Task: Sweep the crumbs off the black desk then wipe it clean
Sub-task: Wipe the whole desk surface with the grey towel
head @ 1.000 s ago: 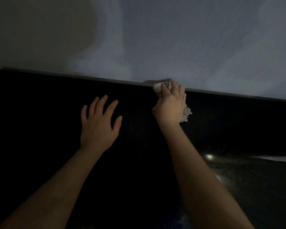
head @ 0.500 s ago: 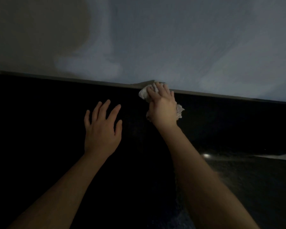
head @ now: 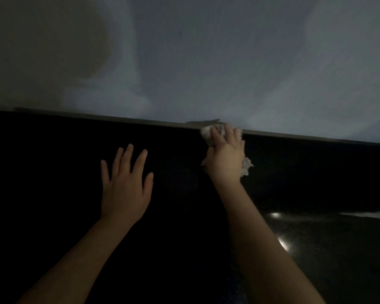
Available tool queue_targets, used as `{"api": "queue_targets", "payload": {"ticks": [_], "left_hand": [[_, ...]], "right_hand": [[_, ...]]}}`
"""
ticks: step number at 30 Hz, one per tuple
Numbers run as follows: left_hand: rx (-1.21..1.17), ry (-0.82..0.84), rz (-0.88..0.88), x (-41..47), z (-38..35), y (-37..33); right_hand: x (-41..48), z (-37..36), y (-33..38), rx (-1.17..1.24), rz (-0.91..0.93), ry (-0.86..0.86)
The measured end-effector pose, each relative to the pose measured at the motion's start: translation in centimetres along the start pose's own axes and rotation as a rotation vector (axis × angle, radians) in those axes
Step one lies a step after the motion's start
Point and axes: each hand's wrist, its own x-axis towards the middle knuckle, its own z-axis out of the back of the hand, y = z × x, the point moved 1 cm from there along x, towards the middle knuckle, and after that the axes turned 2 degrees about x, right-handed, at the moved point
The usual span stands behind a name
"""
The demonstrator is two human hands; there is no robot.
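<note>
The right hand (head: pixel 225 163) clutches a wadded cloth (head: pixel 206 133) at the tabletop's (head: pixel 53 172) far edge, right of centre. The left hand (head: pixel 125 187) lies flat, fingers spread, lower left of it.

Bare left grip (head: pixel 125 189), bare right grip (head: pixel 225 163); forearms uncovered to frame edge, dimly lit.

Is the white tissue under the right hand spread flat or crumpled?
Crumpled: the white tissue bunches out in wrinkled lumps on both sides of the right hand.
</note>
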Motion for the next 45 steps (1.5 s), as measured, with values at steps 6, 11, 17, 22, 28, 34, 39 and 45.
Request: {"api": "queue_targets", "payload": {"ticks": [6, 11, 17, 22, 28, 34, 39, 45], "left_hand": [[0.01, -0.014, -0.013, 0.0, -0.2, -0.1], [0.007, 0.006, -0.004, -0.1, -0.1, -0.2], [0.004, 0.007, 0.003, 0.0, -0.2, -0.2], [-0.004, 0.006, 0.003, -0.1, -0.1, -0.2], [-0.016, -0.011, -0.005, 0.0, -0.3, -0.2], [-0.027, -0.038, -0.03, -0.1, -0.4, 0.1], [-0.03, -0.045, -0.033, -0.2, -0.4, 0.0], [-0.021, -0.066, -0.039, -0.1, -0.8, 0.0]], "right_hand": [[-4.8, 0.6, 0.4, 0.162, 0.476, 0.334], [-4.3, 2.8, -3.8, -0.048, 0.073, 0.058], [-2.6, -1.1, 3.9, -0.104, 0.13, 0.18], [-7.6, 1.7, -0.9, -0.044, 0.171, 0.166], [-4.4, -0.4, 2.5, -0.059, -0.058, 0.024], [-10.7, 1.0, 0.7, 0.093, 0.237, 0.217], [-6.8, 2.0, -2.0, 0.035, -0.087, -0.033], [-10.5, -0.2, 1.4, 0.082, 0.16, 0.127]]}}
